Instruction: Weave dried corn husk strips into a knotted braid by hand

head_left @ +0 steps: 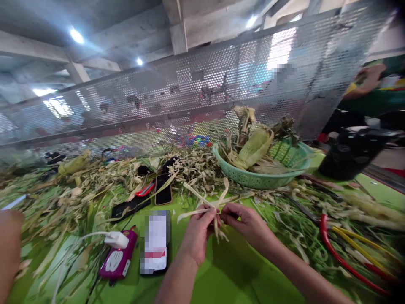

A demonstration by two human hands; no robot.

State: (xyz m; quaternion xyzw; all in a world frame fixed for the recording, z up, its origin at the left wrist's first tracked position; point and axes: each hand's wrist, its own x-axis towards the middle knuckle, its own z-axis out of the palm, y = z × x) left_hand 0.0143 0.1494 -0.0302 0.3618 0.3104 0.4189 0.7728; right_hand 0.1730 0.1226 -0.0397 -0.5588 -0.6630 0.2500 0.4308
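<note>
Both hands meet over the green table, pinching a bundle of pale dried husk strips [211,202]. My left hand [198,231] is closed on the strips from the left. My right hand [246,221] is closed on the same bundle from the right, fingertips touching it. Loose strip ends fan upward and hang down between the hands.
A teal basket [265,177] of corn husks stands behind the hands. Phones [155,247] [163,189] and a magenta power strip [118,258] lie at left. Red and yellow-handled tools [344,245] lie at right. A black container [351,153] and a perforated metal screen [202,93] stand at the back. Another person's arm [9,249] shows at far left.
</note>
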